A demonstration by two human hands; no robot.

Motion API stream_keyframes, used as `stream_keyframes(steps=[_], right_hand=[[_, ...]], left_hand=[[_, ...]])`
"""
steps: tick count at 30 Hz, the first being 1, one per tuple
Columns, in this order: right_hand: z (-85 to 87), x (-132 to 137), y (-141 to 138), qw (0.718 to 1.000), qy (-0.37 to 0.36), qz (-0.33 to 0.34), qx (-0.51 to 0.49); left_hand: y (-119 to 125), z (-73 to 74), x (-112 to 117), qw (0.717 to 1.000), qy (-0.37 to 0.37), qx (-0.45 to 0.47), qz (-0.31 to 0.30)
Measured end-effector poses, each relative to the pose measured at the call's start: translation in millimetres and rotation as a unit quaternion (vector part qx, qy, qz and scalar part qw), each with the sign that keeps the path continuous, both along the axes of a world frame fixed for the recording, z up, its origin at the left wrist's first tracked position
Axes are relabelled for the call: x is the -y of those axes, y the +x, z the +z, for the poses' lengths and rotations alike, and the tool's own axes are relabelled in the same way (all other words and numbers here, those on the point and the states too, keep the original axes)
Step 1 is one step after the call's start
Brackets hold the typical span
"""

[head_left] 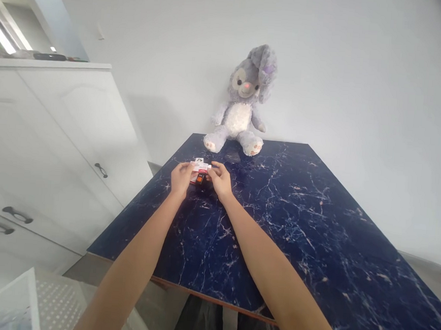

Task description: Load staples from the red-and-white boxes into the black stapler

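Observation:
My left hand [181, 178] and my right hand [221, 182] meet over the far left part of the dark blue marbled table [277, 215]. Between them is a small white-and-red packet [202, 167], pinched at its left end by my left fingers and at its right end by my right ones. Whether it is a box or a tube, I cannot make out. Just behind it shows a white piece with black print [199, 160]. Under the packet lies a small black item with an orange patch [200, 179], partly hidden by my right fingers.
A grey plush rabbit [239, 116] sits at the table's back edge against the white wall. White cabinets [75, 118] with dark handles stand to the left. A white perforated basket [54, 304] is low at the front left.

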State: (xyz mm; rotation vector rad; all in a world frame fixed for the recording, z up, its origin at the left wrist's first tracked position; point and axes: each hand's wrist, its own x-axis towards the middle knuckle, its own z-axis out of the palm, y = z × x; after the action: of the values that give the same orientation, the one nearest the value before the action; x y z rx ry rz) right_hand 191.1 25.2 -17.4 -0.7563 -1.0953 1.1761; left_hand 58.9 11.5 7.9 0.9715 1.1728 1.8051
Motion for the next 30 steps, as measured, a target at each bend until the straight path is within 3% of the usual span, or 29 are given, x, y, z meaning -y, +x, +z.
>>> stream_keyframes(steps=[6,11,16,21,27,30], right_hand=[[0.5,4,0,0.998,0.061,-0.023,0.022],[1.7,8,-2,0.994,0.067,-0.040,0.083],[1.7,8,-2,0.989,0.058,-0.060,0.125],[-0.3,6,-2,0.997,0.051,-0.011,0.054],[0.4,4,-4,0.999,0.032,0.041,-0.007],[2.7,5,-3,0.998,0.006,0.066,-0.014]], left_hand=[[-1,5.1,7,0.996,-0.016,-0.032,-0.085],[-2,6.6,8,0.999,0.017,-0.029,-0.037],[-3,5.1,6,0.992,0.092,-0.076,-0.033],[-2,7.7,7,0.990,0.109,-0.089,-0.024],[6,22.0,28,0.964,0.154,-0.215,0.011],[11,25.7,34,0.968,0.139,-0.206,0.019]])
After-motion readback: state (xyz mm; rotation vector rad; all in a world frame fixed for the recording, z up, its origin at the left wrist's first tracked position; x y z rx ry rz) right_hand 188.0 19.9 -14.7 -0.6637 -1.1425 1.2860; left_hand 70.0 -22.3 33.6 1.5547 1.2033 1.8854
